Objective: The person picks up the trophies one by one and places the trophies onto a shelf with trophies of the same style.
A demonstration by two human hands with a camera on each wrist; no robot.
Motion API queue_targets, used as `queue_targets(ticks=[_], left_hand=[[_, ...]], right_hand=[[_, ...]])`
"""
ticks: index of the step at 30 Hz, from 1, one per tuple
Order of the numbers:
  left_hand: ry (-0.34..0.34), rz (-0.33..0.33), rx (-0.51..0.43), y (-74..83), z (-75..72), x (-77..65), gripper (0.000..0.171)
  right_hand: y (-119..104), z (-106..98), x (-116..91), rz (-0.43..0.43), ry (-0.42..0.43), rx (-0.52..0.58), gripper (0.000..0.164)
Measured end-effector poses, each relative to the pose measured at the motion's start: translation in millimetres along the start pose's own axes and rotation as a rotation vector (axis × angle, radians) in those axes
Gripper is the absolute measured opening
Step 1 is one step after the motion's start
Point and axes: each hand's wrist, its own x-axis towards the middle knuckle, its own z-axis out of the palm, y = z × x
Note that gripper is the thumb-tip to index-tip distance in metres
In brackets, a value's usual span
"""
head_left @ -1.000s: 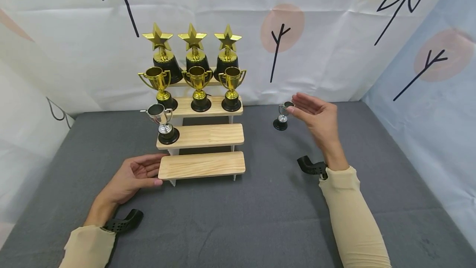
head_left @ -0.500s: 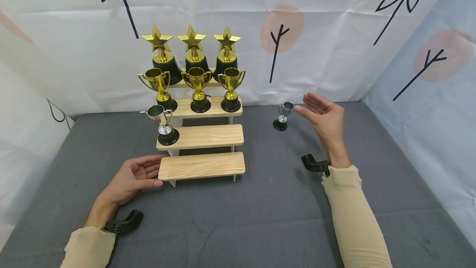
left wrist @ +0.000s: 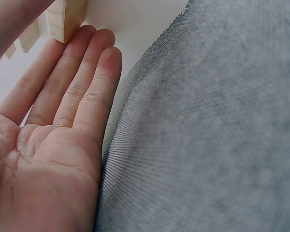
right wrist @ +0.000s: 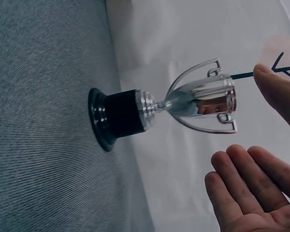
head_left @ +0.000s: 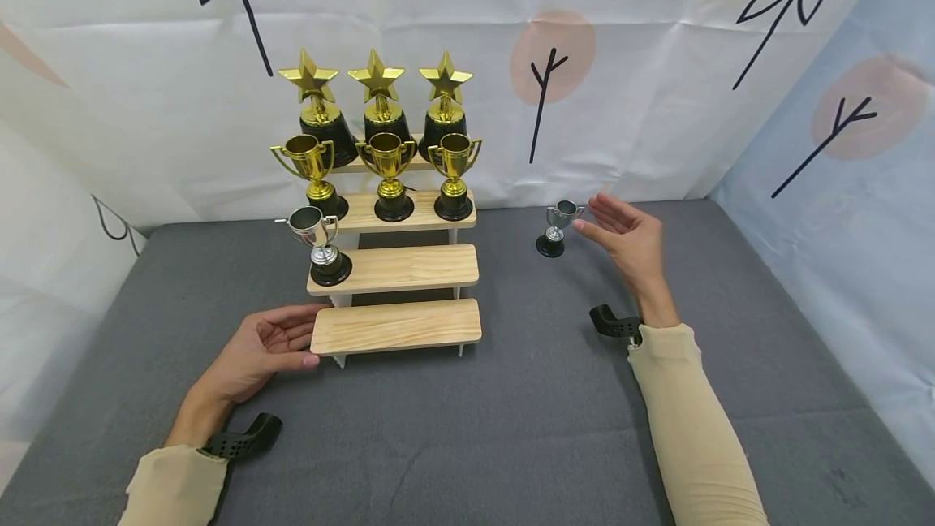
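Note:
My left hand (head_left: 252,351) rests at the left end of the lowest shelf of a wooden stepped stand (head_left: 398,326). Its fingers lie nearly straight against the board's end, as the left wrist view shows, with the thumb near the front corner. On the right, a small silver trophy cup (head_left: 557,227) with a black base stands upright on the grey cloth. Beside it is my right hand (head_left: 631,242), thumb and fingers spread apart. In the right wrist view, a gap shows between the fingers and the trophy cup (right wrist: 193,104).
A larger silver trophy cup (head_left: 321,246) stands at the left of the second-lowest shelf. Gold trophy cups (head_left: 390,173) line the shelf above, and gold star trophies (head_left: 380,100) the top one. A patterned white backdrop (head_left: 643,104) hangs behind the grey cloth (head_left: 467,437).
My right hand has drawn back from overlapping the small silver cup, moved right, then come slightly left and lower again. The cup stays in place; my left hand has not visibly moved.

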Motion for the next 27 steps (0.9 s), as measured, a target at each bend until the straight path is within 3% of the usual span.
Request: queue_targets(ticks=[8, 16, 27], left_hand=[[0.003, -0.002, -0.003, -0.7, -0.5, -0.1, 0.067], [-0.001, 0.006, -0.002, -3.1, -2.1, -0.6, 0.068], [-0.002, 0.007, -0.003, -2.9, -2.2, -0.2, 0.066]], right_hand=[[16.8, 0.1, 0.0, 0.040, -0.081, -0.122, 0.063], [30.7, 8.2, 0.7, 0.106, -0.119, -0.090, 0.062], [44.1, 15.7, -0.1, 0.096, -0.162, -0.065, 0.058]])
